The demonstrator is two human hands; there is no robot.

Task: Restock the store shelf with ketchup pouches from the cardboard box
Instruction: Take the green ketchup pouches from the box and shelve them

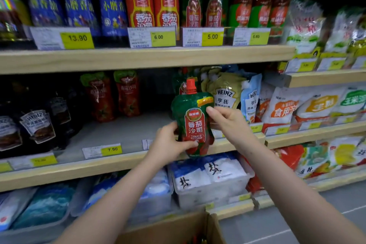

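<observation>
A ketchup pouch [193, 123], green and red with a red cap, is held upright in front of the middle shelf [122, 162], just at its front edge. It is gripped by both hands: the left hand [170, 142] is wrapped around the lower left side, thumb laid across the front, while the upper right edge is pinched by the right hand [227, 123]. Behind the pouch, more spouted pouches are seen standing, with pale Heinz pouches [225, 93] just to the right. Two red pouches [112, 95] are set further back on the left, and a bare stretch of shelf is left between them and the held pouch. Dark Heinz bottles [37, 125] are lined up at far left. At the bottom edge, the open cardboard box [198, 230] is glimpsed.
</observation>
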